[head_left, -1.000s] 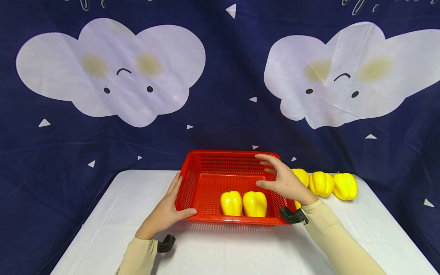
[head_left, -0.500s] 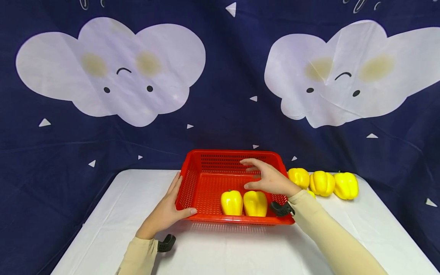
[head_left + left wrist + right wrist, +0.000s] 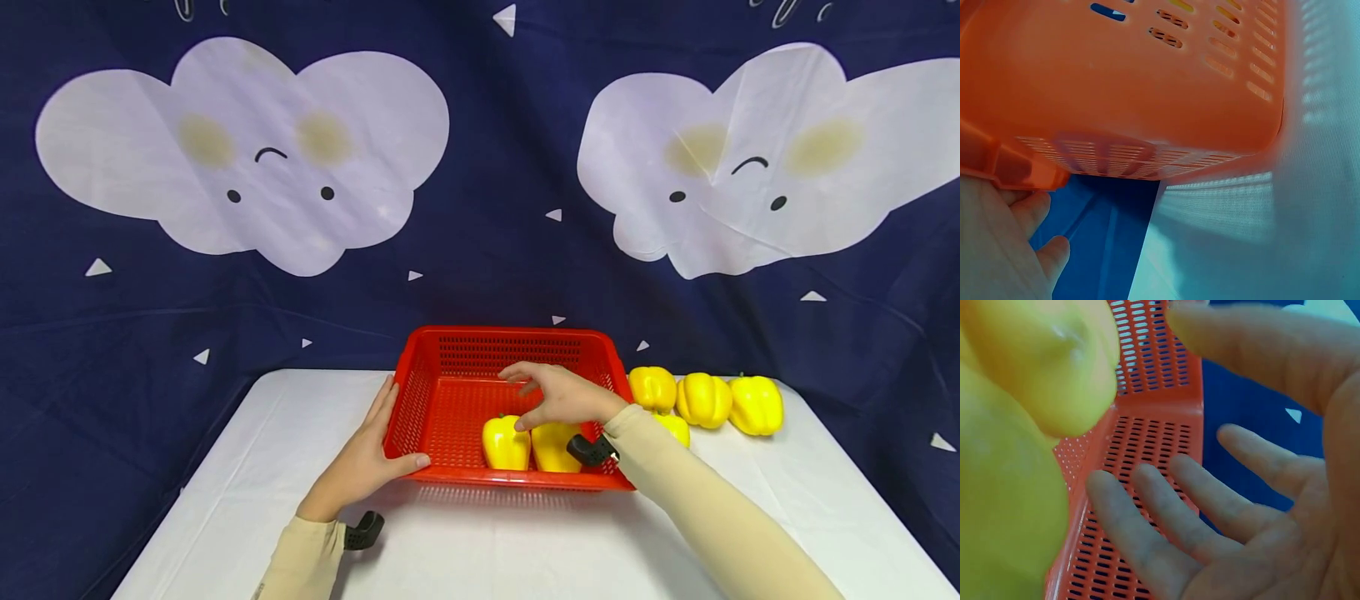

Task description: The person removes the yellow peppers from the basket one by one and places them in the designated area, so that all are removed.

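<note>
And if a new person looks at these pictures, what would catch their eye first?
Probably the red perforated plastic basket at lower centre of the head view, with two glossy yellow bell peppers by its front wall and the bare right hand over it. Four more yellow peppers are right of the basket. The large white upside-down clouds on the dark blue cloth behind may come next.

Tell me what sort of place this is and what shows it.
Probably a staged tabletop set-up rather than a working kitchen: a dark blue cloth printed with clouds hangs behind a white table, where a red basket holds two yellow peppers.
</note>
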`<state>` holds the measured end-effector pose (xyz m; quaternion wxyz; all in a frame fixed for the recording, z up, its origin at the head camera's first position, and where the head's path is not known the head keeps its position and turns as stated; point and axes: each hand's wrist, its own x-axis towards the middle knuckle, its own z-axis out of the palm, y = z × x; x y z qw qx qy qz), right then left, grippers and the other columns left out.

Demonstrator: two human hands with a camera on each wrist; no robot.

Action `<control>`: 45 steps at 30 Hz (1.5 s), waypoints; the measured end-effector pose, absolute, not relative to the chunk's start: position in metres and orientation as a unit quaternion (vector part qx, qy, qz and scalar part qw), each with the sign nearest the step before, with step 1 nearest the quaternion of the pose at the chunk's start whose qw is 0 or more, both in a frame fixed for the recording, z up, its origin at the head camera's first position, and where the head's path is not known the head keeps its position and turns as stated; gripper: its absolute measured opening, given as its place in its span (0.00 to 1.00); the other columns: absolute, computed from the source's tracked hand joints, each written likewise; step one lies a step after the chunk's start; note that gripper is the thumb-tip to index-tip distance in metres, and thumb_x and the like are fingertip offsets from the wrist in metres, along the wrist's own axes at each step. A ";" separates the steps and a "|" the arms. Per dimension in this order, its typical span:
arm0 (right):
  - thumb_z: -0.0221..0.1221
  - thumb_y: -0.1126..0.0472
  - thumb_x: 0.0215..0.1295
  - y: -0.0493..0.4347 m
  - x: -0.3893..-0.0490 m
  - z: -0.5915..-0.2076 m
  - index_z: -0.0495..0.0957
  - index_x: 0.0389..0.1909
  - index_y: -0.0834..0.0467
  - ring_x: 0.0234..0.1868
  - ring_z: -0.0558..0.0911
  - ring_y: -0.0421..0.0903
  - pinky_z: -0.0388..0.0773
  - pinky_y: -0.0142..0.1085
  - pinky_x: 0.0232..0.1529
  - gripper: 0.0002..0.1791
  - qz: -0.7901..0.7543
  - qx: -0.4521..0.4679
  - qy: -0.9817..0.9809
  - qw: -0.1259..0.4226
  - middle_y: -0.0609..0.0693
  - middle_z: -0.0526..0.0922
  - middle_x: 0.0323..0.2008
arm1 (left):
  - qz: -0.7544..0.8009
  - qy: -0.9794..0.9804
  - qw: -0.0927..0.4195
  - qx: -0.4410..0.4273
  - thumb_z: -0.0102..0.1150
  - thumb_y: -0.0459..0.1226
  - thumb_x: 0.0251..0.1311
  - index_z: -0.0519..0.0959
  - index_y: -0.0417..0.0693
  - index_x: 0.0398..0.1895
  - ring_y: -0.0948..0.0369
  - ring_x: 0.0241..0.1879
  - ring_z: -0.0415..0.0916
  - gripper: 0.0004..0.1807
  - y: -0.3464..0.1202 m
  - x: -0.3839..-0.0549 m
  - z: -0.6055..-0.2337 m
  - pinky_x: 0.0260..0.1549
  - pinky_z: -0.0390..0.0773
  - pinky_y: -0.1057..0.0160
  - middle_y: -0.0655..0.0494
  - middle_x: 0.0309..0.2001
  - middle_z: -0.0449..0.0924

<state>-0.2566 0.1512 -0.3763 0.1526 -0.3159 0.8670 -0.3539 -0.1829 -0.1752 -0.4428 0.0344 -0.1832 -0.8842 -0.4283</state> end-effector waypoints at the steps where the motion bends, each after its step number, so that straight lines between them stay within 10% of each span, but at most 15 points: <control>1: 0.74 0.60 0.55 0.150 -0.256 -0.377 0.69 0.69 0.54 0.61 0.77 0.57 0.80 0.47 0.55 0.41 -0.348 -0.320 0.866 0.161 0.53 0.74 0.65 | -0.428 -0.884 0.035 -0.183 0.74 0.52 0.52 0.41 0.41 0.81 0.41 0.77 0.45 0.64 -0.175 -0.183 -0.443 0.65 0.61 0.33 0.54 0.81 0.31; 45: 0.80 0.58 0.41 0.118 -0.252 -0.394 0.74 0.63 0.46 0.46 0.75 0.42 0.76 0.38 0.49 0.43 -0.178 -0.351 0.892 0.221 0.39 0.77 0.45 | -0.421 -0.888 0.036 -0.179 0.74 0.51 0.53 0.40 0.41 0.81 0.40 0.76 0.46 0.64 -0.175 -0.184 -0.443 0.64 0.61 0.32 0.53 0.82 0.31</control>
